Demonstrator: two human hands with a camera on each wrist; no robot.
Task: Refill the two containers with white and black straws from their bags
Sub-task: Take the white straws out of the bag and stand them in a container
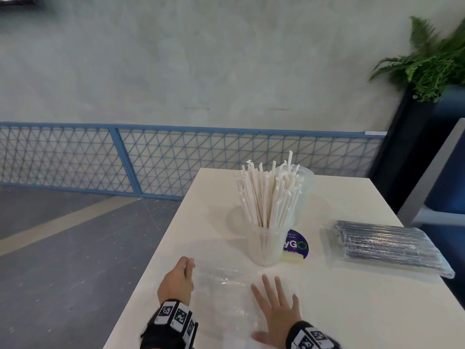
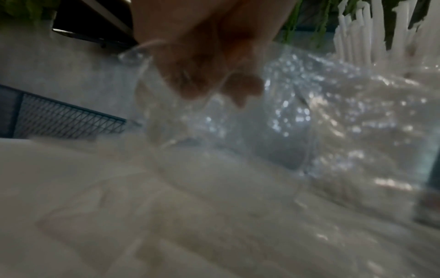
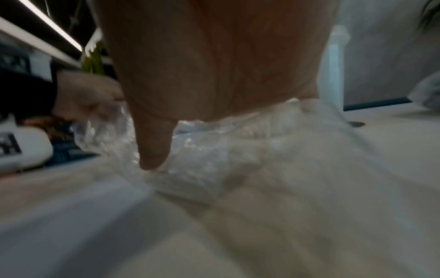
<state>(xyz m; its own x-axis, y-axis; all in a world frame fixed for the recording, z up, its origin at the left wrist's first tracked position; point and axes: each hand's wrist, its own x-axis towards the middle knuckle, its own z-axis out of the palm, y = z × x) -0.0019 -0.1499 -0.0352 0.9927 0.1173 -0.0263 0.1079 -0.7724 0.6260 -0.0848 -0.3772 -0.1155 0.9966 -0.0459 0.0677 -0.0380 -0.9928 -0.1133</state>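
An empty clear plastic bag (image 1: 226, 293) lies flat on the white table (image 1: 352, 311) near its front edge. My left hand (image 1: 187, 267) pinches the bag's left edge; in the left wrist view the curled fingers (image 2: 214, 80) grip the crinkled film (image 2: 309, 112). My right hand (image 1: 273, 298) presses flat on the bag's right part, fingers spread, thumb (image 3: 154, 146) down on the plastic (image 3: 226, 150). Behind the bag stands a clear cup (image 1: 266, 248) packed with white straws (image 1: 269, 195). A second clear cup (image 1: 305, 180) stands behind it, mostly hidden. A sealed bag of black straws (image 1: 387, 248) lies at the right.
A purple round sticker (image 1: 297, 244) is on the table beside the cup. The table's left edge (image 1: 161, 253) drops to grey floor. A dark planter with a fern (image 1: 432, 64) and a blue seat (image 1: 440, 172) stand at the right.
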